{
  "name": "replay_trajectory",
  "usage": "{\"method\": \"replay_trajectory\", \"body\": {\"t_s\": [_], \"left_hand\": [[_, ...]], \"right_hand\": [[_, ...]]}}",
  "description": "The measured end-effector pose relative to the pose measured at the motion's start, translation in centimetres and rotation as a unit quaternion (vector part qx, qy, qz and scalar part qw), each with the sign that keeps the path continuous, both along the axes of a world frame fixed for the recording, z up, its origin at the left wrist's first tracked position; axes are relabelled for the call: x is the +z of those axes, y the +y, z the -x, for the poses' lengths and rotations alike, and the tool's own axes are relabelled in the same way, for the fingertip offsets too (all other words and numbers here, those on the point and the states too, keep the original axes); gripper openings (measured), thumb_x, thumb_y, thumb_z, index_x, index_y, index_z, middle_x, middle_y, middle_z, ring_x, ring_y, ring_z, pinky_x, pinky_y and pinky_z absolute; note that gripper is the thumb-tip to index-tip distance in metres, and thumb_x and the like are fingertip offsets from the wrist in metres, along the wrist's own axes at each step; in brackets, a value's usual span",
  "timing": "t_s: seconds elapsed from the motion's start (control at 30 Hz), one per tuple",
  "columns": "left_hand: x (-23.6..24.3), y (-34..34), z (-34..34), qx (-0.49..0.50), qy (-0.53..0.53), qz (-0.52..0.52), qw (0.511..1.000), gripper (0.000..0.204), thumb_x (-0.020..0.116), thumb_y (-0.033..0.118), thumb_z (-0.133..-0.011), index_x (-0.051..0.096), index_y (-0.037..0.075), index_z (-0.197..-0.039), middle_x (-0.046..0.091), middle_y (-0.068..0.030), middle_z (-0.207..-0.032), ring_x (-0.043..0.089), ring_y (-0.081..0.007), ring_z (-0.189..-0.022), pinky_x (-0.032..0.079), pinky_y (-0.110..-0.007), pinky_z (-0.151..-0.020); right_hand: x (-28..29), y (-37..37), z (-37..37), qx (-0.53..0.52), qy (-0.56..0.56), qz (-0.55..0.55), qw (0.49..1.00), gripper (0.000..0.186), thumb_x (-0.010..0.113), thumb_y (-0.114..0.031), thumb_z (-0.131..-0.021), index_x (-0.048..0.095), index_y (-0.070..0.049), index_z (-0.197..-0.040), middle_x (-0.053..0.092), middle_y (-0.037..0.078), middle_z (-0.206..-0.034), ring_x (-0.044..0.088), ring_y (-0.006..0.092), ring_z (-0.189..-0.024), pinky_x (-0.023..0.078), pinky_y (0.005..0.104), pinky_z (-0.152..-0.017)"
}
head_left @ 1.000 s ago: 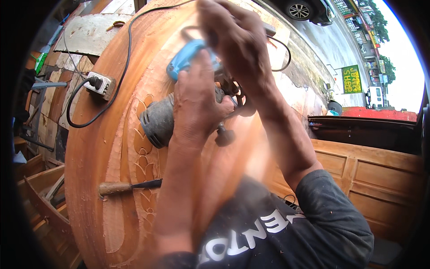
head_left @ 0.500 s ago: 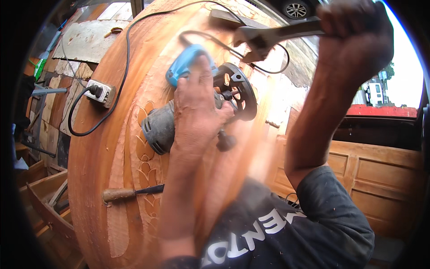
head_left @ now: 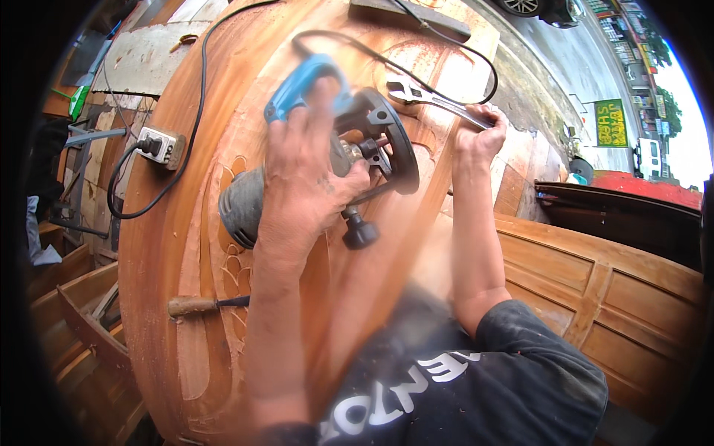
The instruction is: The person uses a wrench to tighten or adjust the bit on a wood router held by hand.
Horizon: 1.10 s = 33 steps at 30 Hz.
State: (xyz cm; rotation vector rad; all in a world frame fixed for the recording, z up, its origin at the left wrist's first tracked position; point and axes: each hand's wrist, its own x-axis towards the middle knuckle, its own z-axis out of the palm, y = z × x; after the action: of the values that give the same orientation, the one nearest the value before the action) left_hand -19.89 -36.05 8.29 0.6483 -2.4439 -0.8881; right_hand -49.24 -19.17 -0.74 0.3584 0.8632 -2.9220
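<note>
My left hand (head_left: 301, 178) is closed around the body of a wood router (head_left: 242, 208), which lies on its side over a carved wooden panel (head_left: 152, 253). The router has a blue handle, a ribbed grey end, a black round base and a black knob. To the right of the base, my right hand (head_left: 480, 134) grips the handle of an adjustable wrench (head_left: 435, 98). The wrench's jaw points left toward the base and stays apart from it. Below the router lies a chisel (head_left: 195, 305) with a wooden handle, its blade partly hidden behind my left forearm.
A socket block (head_left: 172, 154) with a black plug sits on the panel's left side, its cable (head_left: 202, 82) curving upward. A dark wooden block (head_left: 409, 18) rests at the far edge. Panelled wood (head_left: 617, 297) stands at right; a street with vehicles lies beyond.
My right hand has come down from high at the upper right with the wrench, closer to the panel. My left hand still holds the router, which appears slightly further left.
</note>
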Motion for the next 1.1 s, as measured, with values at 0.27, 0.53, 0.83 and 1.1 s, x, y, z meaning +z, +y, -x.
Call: {"method": "replay_trajectory", "body": {"t_s": [0.27, 0.53, 0.83, 1.1], "left_hand": [[-0.3, -0.2, -0.1, 0.011, -0.013, 0.012, 1.0, 0.1, 0.081, 0.025, -0.079, 0.038, 0.007, -0.168, 0.062, -0.0164, -0.122, 0.056, -0.0372, -0.111, 0.048, -0.047, -0.107], [-1.1, 0.2, 0.0, 0.015, 0.012, 0.022, 1.0, 0.098, 0.078, 0.029, -0.08, 0.04, 0.008, -0.167, 0.063, -0.0159, -0.122, 0.056, -0.0362, -0.112, 0.048, -0.046, -0.109], [-0.9, 0.1, 0.1, 0.023, 0.013, 0.034, 0.999, 0.093, 0.078, 0.027, -0.08, 0.044, 0.006, -0.165, 0.064, -0.015, -0.122, 0.056, -0.0354, -0.114, 0.047, -0.045, -0.111], [-0.6, 0.0, -0.2, 0.019, -0.001, 0.02, 1.0, 0.098, 0.08, 0.027, -0.079, 0.042, 0.006, -0.166, 0.064, -0.0153, -0.12, 0.056, -0.0354, -0.114, 0.047, -0.045, -0.11]], "right_hand": [[-0.9, 6.8, -5.1, 0.159, 0.114, -0.359, 0.912, 0.022, 0.088, -0.016, -0.093, 0.069, -0.007, -0.098, 0.072, 0.002, -0.095, 0.069, 0.0112, -0.084, 0.057, 0.023, -0.077], [-1.8, 10.2, -8.0, 0.217, 0.229, -0.596, 0.739, 0.024, 0.089, -0.024, -0.093, 0.077, -0.007, -0.105, 0.068, -0.001, -0.104, 0.059, 0.0082, -0.091, 0.048, 0.0229, -0.084], [3.8, 1.3, -9.1, 0.462, 0.349, -0.412, 0.704, 0.027, 0.077, -0.021, -0.103, 0.077, 0.0, -0.12, 0.068, 0.008, -0.129, 0.066, 0.0186, -0.117, 0.054, 0.0358, -0.103], [2.9, -0.7, -7.7, 0.509, 0.375, -0.431, 0.643, 0.028, 0.076, -0.014, -0.102, 0.075, -0.006, -0.128, 0.07, 0.003, -0.123, 0.063, 0.0127, -0.111, 0.053, 0.0304, -0.098]]}}
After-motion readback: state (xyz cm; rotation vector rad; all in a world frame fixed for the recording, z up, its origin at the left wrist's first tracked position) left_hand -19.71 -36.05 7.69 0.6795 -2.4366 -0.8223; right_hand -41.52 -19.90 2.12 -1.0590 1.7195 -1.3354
